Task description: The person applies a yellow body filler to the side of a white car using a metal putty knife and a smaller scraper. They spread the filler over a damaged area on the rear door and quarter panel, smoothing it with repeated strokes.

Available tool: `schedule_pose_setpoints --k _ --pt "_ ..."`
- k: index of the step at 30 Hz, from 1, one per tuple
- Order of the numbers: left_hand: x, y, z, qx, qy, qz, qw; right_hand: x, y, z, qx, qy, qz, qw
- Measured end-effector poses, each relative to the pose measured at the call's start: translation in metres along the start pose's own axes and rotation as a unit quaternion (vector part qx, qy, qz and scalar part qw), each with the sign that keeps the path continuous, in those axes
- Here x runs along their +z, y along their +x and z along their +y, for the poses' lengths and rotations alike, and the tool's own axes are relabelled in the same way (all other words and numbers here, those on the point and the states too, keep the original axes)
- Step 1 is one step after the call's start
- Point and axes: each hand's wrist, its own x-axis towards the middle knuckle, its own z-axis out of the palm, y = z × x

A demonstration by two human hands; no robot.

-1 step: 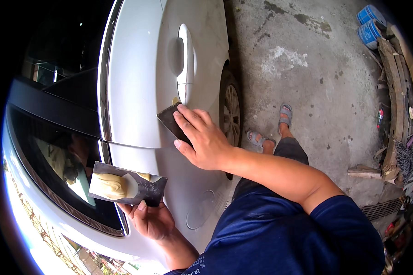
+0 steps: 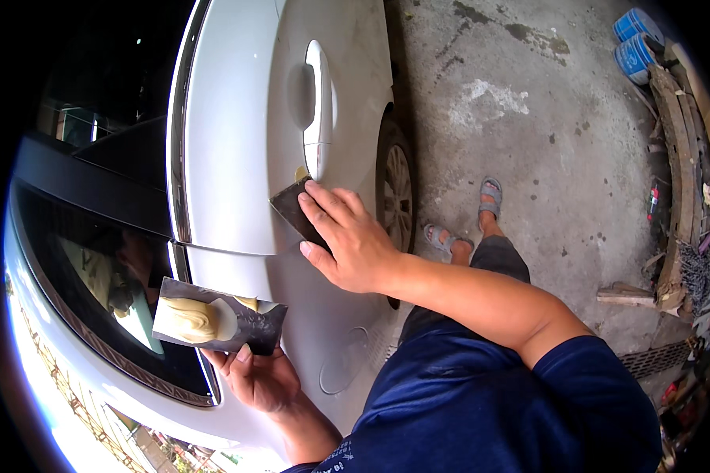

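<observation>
A silver car door (image 2: 229, 118) fills the middle, with its handle (image 2: 317, 87) upright in view. My right hand (image 2: 347, 240) grips a dark flat spreader (image 2: 288, 205) and presses it to the door just below the handle, where a small dab of beige paste (image 2: 300, 173) shows. Lower left, my left hand (image 2: 256, 378) holds a dark metal plate (image 2: 256, 327) from beneath, carrying a thick mound of cream putty (image 2: 193, 319) and a smaller smear at its upper edge.
Dark windows (image 2: 95, 276) lie left, a wheel (image 2: 394, 201) beside my sandalled feet (image 2: 489, 201). Along the right side of the concrete floor (image 2: 552, 118) are blue cans (image 2: 635, 57), worn wooden boards (image 2: 674, 181), a dark mop head (image 2: 698, 276) and a floor grate (image 2: 654, 359).
</observation>
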Motion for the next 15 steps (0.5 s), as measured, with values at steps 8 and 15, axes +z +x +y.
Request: schedule_pose_setpoints --k 8,15 --pt "0.001 -0.002 -0.003 -0.002 -0.014 0.011 1.0 0.004 -0.014 0.008 0.0 0.005 -0.015 1.0" --pt "-0.005 -0.003 -0.004 -0.007 -0.009 -0.002 1.0 0.007 -0.025 0.016 -0.004 -0.005 -0.027 1.0"
